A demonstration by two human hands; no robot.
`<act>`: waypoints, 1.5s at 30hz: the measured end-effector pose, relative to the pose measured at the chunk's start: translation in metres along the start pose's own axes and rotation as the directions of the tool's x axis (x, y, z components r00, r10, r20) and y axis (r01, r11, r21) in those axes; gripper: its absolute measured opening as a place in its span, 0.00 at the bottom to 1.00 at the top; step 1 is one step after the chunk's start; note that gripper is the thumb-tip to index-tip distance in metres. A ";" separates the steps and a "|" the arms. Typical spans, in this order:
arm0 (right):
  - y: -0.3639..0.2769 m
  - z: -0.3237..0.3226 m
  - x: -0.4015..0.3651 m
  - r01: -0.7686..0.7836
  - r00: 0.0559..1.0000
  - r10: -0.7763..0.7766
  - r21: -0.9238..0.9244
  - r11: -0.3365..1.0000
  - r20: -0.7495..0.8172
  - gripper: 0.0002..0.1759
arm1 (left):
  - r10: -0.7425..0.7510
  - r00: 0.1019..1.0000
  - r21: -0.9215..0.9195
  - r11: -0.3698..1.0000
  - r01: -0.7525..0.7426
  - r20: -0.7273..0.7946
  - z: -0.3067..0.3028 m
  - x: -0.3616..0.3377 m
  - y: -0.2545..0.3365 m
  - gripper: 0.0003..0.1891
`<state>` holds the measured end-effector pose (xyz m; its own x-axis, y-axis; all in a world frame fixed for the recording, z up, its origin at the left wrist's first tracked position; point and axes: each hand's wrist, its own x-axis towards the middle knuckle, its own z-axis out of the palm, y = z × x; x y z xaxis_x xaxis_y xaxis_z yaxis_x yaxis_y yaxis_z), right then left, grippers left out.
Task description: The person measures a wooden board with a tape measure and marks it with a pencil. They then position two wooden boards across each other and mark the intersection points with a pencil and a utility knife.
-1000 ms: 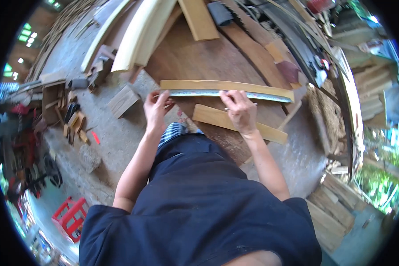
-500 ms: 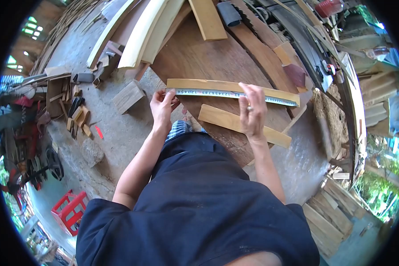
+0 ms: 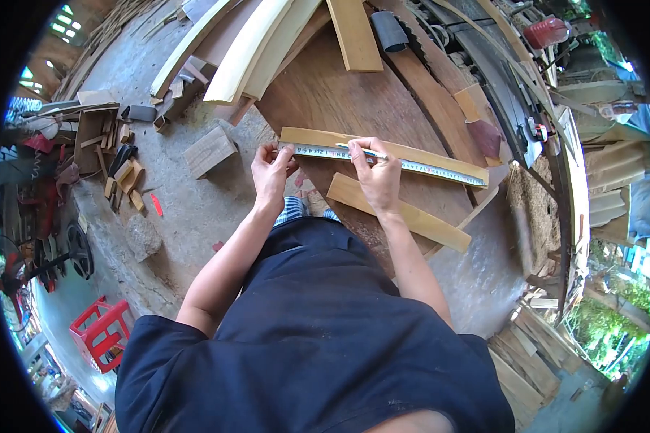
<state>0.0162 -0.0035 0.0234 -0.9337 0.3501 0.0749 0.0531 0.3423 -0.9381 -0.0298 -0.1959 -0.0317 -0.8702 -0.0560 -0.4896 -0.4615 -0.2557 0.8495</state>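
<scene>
A tape measure blade [image 3: 440,171] lies stretched along a narrow wooden board [image 3: 312,136] on a brown wooden work surface. My left hand [image 3: 271,177] is closed at the board's left end, thumb and fingers pinching the end of the blade. A thin pencil [image 3: 373,152] sits between the fingers of my right hand [image 3: 379,180], its tip pointing left over the blade near the middle of the board. Nearer to me, a second wooden board [image 3: 412,215] lies slanted, partly hidden under my right hand and wrist.
Long pale planks [image 3: 256,50] and another board [image 3: 355,36] reach in from the far side. A dark cylinder [image 3: 389,31] lies beside them. On the floor at left are a wooden block [image 3: 209,151] and scraps; a red plastic stool [image 3: 101,333] stands lower left.
My right hand has moved left along the board and lowered its fingers toward the tape, with the pencil now plainly visible. My left hand stays at the tape's end. The view has shifted slightly.
</scene>
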 end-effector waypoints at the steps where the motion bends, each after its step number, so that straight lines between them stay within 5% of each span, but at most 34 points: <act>1: 0.000 0.002 0.000 -0.004 1.000 0.004 -0.005 1.000 -0.007 0.09 | 0.010 1.000 -0.003 1.000 -0.010 -0.003 0.000 0.001 -0.002 0.19; 16: 0.003 0.005 -0.001 0.088 0.996 -0.087 -0.082 0.993 0.007 0.09 | 0.036 0.999 0.054 0.998 -0.035 -0.019 -0.002 0.003 -0.007 0.18; 38: 0.010 0.006 0.002 0.013 1.000 -0.013 -0.011 1.000 0.019 0.11 | 0.045 0.998 0.063 0.997 -0.043 -0.033 -0.002 0.004 -0.008 0.19; 45: 0.016 -0.008 -0.003 0.059 0.994 -0.054 0.050 0.997 -0.091 0.13 | 0.041 0.999 0.059 0.997 -0.039 -0.026 -0.003 0.004 -0.009 0.18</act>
<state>0.0231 0.0083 0.0106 -0.8991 0.4089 0.1562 -0.0199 0.3182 -0.9478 -0.0290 -0.1964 -0.0420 -0.8834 -0.0916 -0.4595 -0.4365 -0.1958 0.8782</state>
